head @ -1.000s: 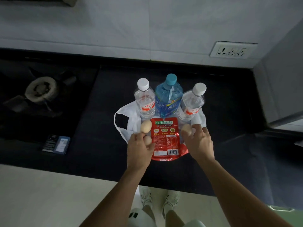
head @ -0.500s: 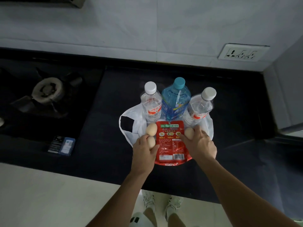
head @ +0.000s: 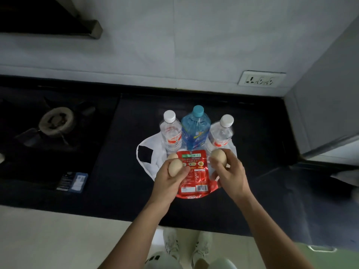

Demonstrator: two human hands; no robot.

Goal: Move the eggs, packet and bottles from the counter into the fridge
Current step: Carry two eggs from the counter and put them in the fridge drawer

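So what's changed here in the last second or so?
Each hand has closed round an egg and lifted it off the white bag: the left hand grips one egg, the right hand another egg. The third egg, red packet and three bottles stayed put.

gas burner [head: 56, 121] at left end of bench [head: 124, 152] | small blue box [head: 72, 181] near front edge | wall socket [head: 261, 80] above back-right corner

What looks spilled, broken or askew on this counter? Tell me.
Nothing spilled or broken. All three bottles stand upright. One loose egg lies on the white bag beside the red packet, unsupported; it might roll.
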